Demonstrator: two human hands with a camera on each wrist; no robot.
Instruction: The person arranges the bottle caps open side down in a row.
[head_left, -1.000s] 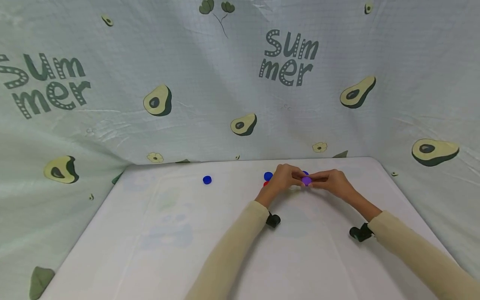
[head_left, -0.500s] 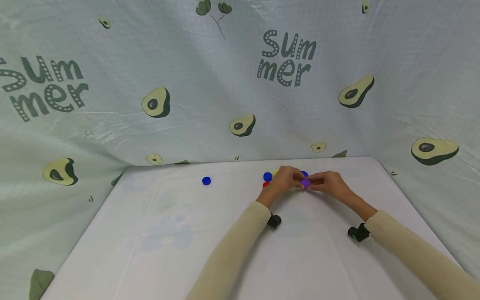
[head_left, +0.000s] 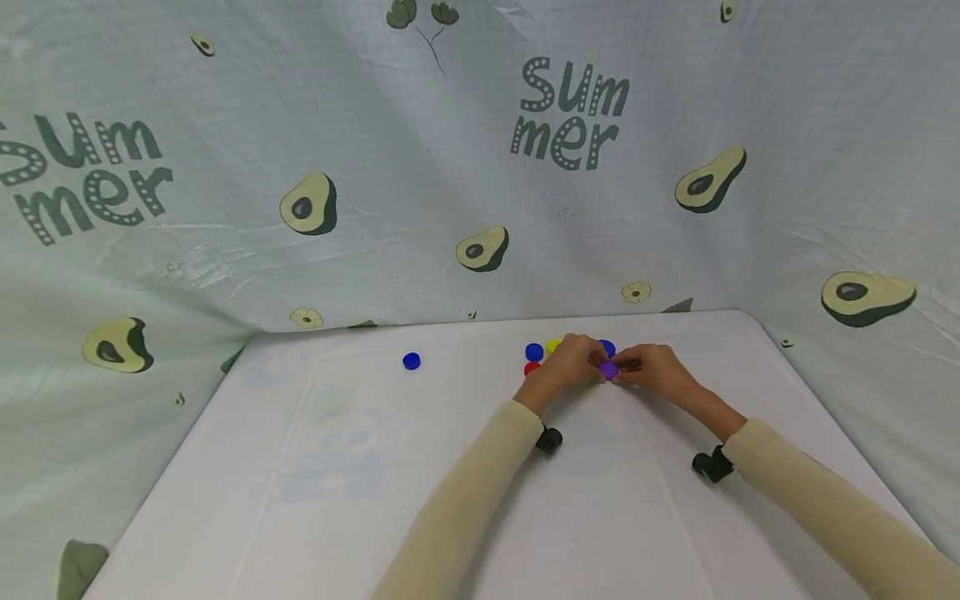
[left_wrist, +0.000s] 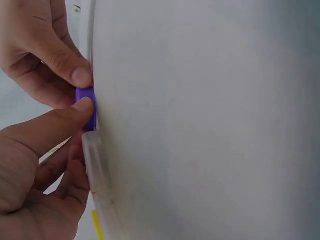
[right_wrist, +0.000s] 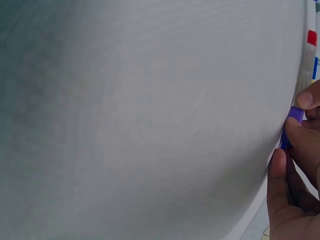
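Observation:
A small round purple cap (head_left: 608, 370) is held between both hands near the far side of the table. My left hand (head_left: 573, 362) pinches it from the left. From the right, the thumb and fingers of my right hand (head_left: 656, 369) grip it as well. In the left wrist view, the left thumb lies on the face of the purple cap (left_wrist: 87, 111), and the right thumb is at its other end. A clear, see-through strip (left_wrist: 97, 160) runs alongside the left fingers there. Just behind the hands lies a blue cap (head_left: 607, 347), partly covered.
Left of the left hand lie another blue cap (head_left: 534, 352), a red cap (head_left: 532, 368) and a partly hidden yellow cap (head_left: 552, 345). One more blue cap (head_left: 412, 361) sits farther left on the white table (head_left: 337, 467). A printed cloth (head_left: 405, 167) hangs behind the table's far edge.
Both hands and the purple cap have shifted slightly toward the person. More of the yellow cap shows behind the left hand. The head view has also drifted a little.

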